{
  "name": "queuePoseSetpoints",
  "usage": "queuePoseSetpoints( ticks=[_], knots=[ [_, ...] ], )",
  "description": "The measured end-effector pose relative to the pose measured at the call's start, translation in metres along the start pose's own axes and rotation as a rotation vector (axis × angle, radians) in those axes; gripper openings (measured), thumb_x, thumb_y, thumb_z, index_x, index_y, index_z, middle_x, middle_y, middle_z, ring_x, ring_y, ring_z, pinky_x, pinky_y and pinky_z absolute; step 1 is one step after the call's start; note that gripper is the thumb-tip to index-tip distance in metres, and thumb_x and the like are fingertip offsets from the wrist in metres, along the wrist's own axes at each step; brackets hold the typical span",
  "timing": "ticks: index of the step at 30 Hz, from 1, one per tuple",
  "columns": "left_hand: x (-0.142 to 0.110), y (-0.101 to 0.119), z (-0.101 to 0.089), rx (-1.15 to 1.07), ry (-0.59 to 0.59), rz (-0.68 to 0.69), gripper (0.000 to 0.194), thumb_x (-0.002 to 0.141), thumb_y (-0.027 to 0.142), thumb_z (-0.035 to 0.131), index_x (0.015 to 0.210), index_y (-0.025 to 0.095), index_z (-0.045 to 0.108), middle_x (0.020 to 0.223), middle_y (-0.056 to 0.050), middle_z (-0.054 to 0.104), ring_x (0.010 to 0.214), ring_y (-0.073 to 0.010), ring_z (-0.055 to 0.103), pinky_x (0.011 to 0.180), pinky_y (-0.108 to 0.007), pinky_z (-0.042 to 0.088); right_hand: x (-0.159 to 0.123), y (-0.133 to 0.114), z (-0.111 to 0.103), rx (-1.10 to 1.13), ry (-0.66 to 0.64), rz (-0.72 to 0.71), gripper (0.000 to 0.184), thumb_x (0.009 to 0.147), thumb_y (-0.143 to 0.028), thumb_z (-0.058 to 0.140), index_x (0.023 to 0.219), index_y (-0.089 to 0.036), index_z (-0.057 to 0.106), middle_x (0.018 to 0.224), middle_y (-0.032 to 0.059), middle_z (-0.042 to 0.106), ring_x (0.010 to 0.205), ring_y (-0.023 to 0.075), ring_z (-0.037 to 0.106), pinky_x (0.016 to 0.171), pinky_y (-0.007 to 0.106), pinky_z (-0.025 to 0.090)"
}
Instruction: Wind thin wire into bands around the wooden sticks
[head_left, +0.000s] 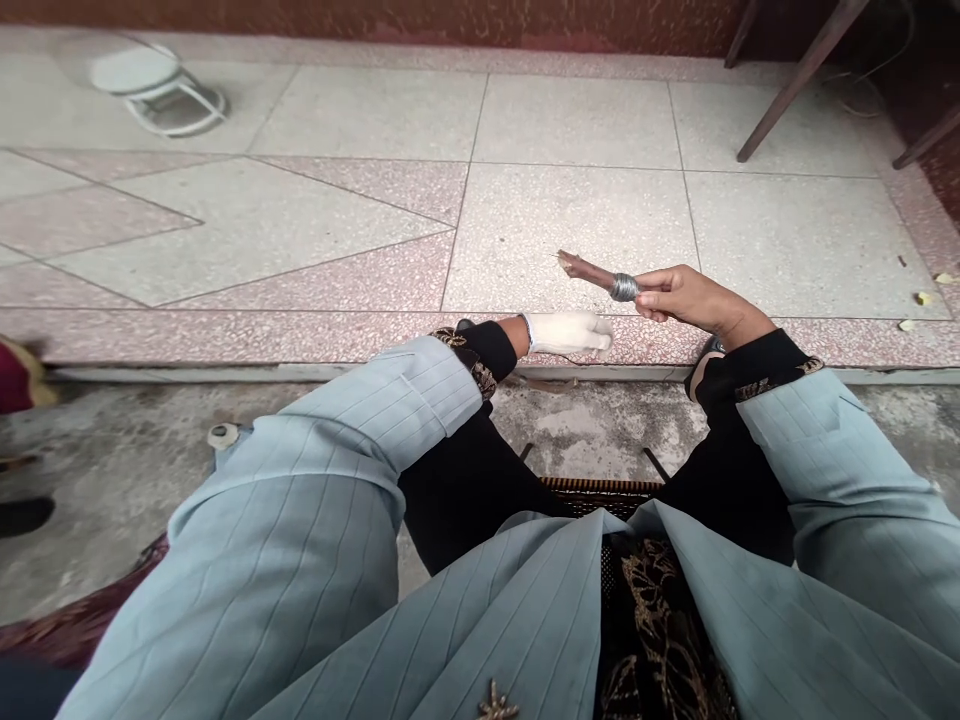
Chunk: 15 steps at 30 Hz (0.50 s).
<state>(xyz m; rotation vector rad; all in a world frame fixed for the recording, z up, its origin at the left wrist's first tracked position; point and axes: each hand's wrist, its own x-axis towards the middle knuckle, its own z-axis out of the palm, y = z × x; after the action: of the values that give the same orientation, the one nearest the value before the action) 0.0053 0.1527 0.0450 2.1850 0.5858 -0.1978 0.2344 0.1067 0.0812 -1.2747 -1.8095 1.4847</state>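
Observation:
My right hand (686, 297) is bare and closed round one end of a short brown wooden stick (587, 271). A coil of grey metal wire (624, 288) is wound about the stick just ahead of my fingertips. The stick's far end looks rough and split, and points to the left. My left hand (570, 332) wears a white glove and is below the stick, apart from it. Its gloved fingers are bent and close together; whether anything thin is between them is hidden.
Under both hands runs a raised terrazzo floor (570, 205) with a pinkish border and a step edge. A white stool (154, 85) stands at the far left, thin dark legs (799, 80) at the right. Clothing of other people (22, 375) shows at the left edge.

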Motion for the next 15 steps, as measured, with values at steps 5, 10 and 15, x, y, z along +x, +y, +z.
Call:
queuePoseSetpoints(
  ticks=[5,10,15],
  knots=[
    [-0.010,0.015,0.011,0.067,-0.068,-0.028,0.025,0.089,0.032,0.048,0.094,0.019,0.068,0.078,-0.005,0.066,0.075,-0.0187,0.059,0.068,-0.029,0.042,0.011,0.012,0.016,0.085,0.171,0.100,0.014,0.086,-0.028,0.063,0.080,-0.015,0.065,0.059,-0.0024,0.051,0.052,0.0082,0.043,0.051,0.024,0.032],
    [-0.010,0.013,0.025,0.187,-0.130,-0.068,0.025,0.088,0.035,0.050,0.092,0.018,0.068,0.084,-0.007,0.069,0.078,-0.0200,0.060,0.073,-0.030,0.042,0.009,0.039,0.025,0.031,0.234,0.234,0.013,0.085,-0.027,0.063,0.083,-0.015,0.067,0.059,-0.0015,0.053,0.051,0.0092,0.043,0.050,0.025,0.031],
    [0.000,0.008,0.034,0.299,-0.065,-0.117,0.028,0.090,0.037,0.046,0.093,0.019,0.067,0.085,-0.009,0.070,0.084,-0.0216,0.063,0.079,-0.031,0.042,-0.009,0.047,0.016,-0.164,0.275,0.309,0.018,0.085,-0.031,0.062,0.087,-0.014,0.070,0.062,0.0013,0.056,0.053,0.0111,0.045,0.053,0.027,0.034]
  ],
)
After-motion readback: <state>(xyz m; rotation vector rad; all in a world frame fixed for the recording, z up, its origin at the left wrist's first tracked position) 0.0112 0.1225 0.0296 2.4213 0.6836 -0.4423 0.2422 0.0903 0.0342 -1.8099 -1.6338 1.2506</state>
